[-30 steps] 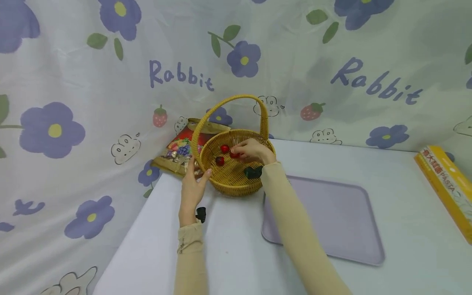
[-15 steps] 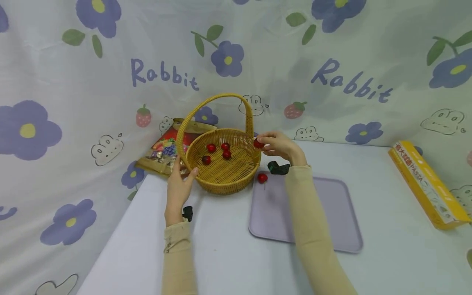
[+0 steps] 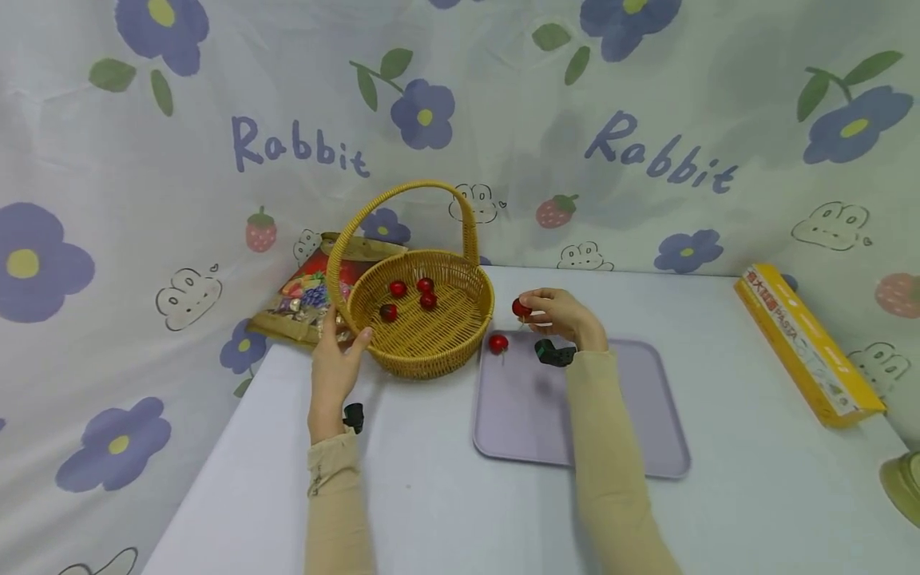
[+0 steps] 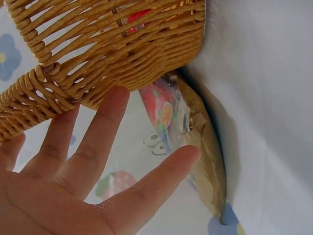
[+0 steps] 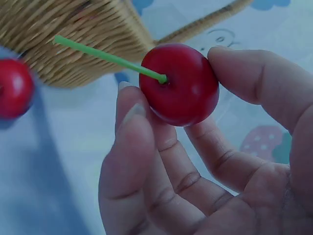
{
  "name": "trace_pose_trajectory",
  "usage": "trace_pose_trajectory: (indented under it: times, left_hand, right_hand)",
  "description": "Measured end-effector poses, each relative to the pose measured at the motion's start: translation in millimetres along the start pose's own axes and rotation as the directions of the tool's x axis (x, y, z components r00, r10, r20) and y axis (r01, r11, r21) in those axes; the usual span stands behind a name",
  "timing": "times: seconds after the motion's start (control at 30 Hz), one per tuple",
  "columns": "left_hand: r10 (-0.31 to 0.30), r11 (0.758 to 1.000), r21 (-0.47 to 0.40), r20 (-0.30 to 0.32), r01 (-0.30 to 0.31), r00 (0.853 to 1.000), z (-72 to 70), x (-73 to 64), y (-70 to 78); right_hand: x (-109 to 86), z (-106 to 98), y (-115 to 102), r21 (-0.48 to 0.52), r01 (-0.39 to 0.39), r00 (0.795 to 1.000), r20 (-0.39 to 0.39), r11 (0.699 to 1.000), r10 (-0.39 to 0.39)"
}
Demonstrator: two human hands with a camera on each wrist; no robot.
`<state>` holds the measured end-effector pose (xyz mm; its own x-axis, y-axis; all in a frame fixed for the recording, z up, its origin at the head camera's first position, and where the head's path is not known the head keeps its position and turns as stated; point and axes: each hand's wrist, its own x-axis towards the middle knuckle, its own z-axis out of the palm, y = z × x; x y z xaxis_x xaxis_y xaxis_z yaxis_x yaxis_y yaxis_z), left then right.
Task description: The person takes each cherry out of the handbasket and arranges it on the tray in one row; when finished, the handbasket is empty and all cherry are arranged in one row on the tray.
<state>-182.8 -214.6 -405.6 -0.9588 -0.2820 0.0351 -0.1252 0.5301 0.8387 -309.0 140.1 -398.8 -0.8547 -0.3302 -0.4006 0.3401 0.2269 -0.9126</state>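
A yellow wicker basket (image 3: 431,365) with an arched handle has several red cherries (image 3: 427,300) inside. Against its left side, near the handle's foot, rests my left hand (image 3: 335,374); the left wrist view shows its fingers spread and fairly straight, touching the weave (image 4: 107,58). My right hand (image 3: 566,317) pinches a red cherry (image 5: 182,87) with a green stem between thumb and fingers. It holds this cherry above the back edge of the lilac tray (image 3: 521,431). Another cherry (image 3: 498,344) lies in the tray's back left corner.
Behind the basket on the left leans a red and gold bag (image 3: 305,299) printed with fruit. A yellow pasta box (image 3: 808,347) lies at the right. Part of a round container (image 3: 902,487) shows at the right edge. A patterned cloth (image 3: 503,120) hangs behind the white table.
My right hand has lifted a cherry out of the basket and carried it right, over the tray. The left hand stays at the basket. The head view has turned to the right.
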Motion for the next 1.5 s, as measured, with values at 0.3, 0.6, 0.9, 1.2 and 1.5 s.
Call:
trace_pose_trajectory:
  times: [0.3, 0.6, 0.9, 1.2, 1.5]
  left_hand:
    - [-0.007, 1.000, -0.002, 0.009, 0.007, 1.000, -0.2, 0.2, -1.5]
    - [0.012, 1.000, 0.014, 0.005, -0.012, 1.000, 1.0, 0.6, -3.4]
    - [0.006, 1.000, 0.007, 0.005, -0.006, 1.000, 0.0, 0.2, -2.5]
    - [0.016, 1.000, 0.008, 0.002, -0.016, 1.000, -1.4, 0.6, -1.5]
    - [0.019, 1.000, 0.013, -0.001, -0.019, 1.000, -1.7, 0.6, -1.5]
  right_hand:
    - [5.1, 16, 27, -0.175, -0.076, 0.995, -0.081, 0.982, 0.062]
    - [1.0, 25, 33, -0.256, -0.091, 0.987, -0.149, 0.962, 0.053]
    - [-3.9, 33, 32, -0.317, -0.097, 0.974, -0.224, 0.943, 0.024]
    - [-9.9, 26, 27, -0.320, -0.088, 0.972, -0.235, 0.943, 0.010]
    - [-21.9, 11, 9, -0.274, -0.067, 0.973, -0.232, 0.959, 0.002]
